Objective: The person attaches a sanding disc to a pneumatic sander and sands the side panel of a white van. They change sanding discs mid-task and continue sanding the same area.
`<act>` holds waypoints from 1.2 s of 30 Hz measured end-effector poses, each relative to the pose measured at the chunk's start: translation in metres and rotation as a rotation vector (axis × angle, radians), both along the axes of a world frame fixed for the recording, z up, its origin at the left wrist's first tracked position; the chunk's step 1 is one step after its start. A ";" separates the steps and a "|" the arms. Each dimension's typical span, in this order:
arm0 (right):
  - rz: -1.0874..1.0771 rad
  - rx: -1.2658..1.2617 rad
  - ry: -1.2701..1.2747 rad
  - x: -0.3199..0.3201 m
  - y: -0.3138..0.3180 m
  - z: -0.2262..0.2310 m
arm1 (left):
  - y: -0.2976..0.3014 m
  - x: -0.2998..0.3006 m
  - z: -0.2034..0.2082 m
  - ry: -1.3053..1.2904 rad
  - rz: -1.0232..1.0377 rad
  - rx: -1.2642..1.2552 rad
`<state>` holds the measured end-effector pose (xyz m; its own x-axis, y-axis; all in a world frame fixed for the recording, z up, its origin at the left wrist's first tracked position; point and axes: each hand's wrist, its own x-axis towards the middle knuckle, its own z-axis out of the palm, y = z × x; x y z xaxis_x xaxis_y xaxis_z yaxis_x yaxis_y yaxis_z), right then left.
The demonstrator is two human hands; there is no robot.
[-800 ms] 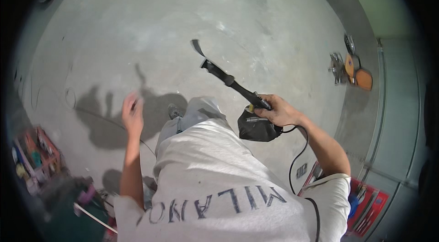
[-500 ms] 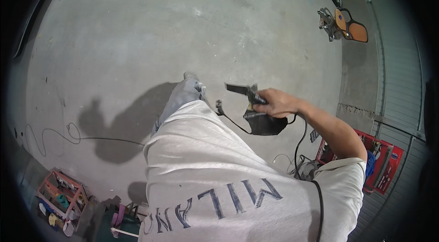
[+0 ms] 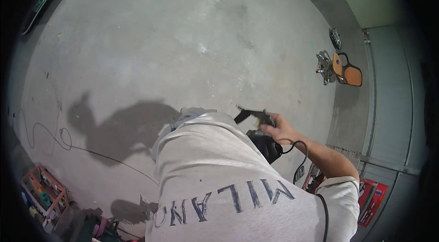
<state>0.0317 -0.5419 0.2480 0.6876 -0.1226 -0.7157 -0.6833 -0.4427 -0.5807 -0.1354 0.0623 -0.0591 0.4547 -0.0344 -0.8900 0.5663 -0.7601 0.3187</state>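
Near the middle of the head view, my right hand (image 3: 284, 131) is closed around the grip of a black corded tool (image 3: 264, 147). A flat, dark bar juts from the tool to the left, and its bulky body hangs below my fingers. From its rear a black cord (image 3: 303, 150) loops past my forearm. The tool's exact kind is unclear, and part of it is behind my light shirt. My left hand is not in view.
Concrete floor (image 3: 151, 45) spreads ahead. An orange-and-black chair (image 3: 352, 76) lies at the far right. A red case (image 3: 372, 201) is at the lower right. A thin cable (image 3: 105, 156) trails across the left floor towards a red crate of items (image 3: 58, 196). A dark vehicle edge (image 3: 39, 13) shows at upper left.
The view has shifted, so the chair and floor sit lower. My right hand still grips the tool, which has turned and now lies lower and closer to my shirt.
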 end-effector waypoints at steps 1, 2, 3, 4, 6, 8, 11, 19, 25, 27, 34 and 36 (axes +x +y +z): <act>-0.131 0.018 -0.041 0.015 -0.015 -0.004 | -0.012 0.010 0.012 0.010 -0.026 0.000; -0.111 0.109 -0.123 0.030 -0.032 -0.004 | -0.025 0.021 0.026 0.016 -0.065 -0.004; -0.135 0.110 -0.131 0.037 -0.035 -0.002 | -0.029 0.027 0.038 0.021 -0.104 -0.011; -0.047 0.150 -0.180 0.039 -0.034 0.001 | -0.034 0.031 0.049 0.027 -0.145 -0.023; 0.054 0.175 -0.138 0.059 -0.052 0.003 | -0.054 0.051 0.078 0.044 -0.237 -0.043; 0.099 0.165 -0.149 0.078 -0.059 0.002 | -0.070 0.072 0.107 0.061 -0.340 -0.073; 0.367 0.195 -0.326 0.099 -0.060 -0.006 | -0.087 0.099 0.143 0.068 -0.489 -0.120; 0.050 0.725 0.217 0.143 -0.057 -0.033 | -0.114 0.169 0.201 0.065 -0.701 -0.161; 0.183 0.694 0.082 0.203 -0.023 -0.061 | -0.135 0.273 0.209 0.076 -0.652 -0.041; 0.059 0.741 0.102 0.229 -0.030 -0.063 | -0.142 0.324 0.202 -0.008 -0.629 -0.242; -0.223 0.582 -0.054 0.300 -0.057 -0.051 | -0.202 0.443 0.201 0.025 -0.254 -0.572; -0.415 0.677 0.279 0.322 -0.075 -0.049 | -0.218 0.470 0.215 0.174 -0.131 -0.462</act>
<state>0.3537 -0.6165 0.1990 0.4680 0.1905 -0.8630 -0.8719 0.2591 -0.4156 0.3342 -0.1556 0.1554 0.2661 -0.4892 -0.8306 0.5502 -0.6304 0.5476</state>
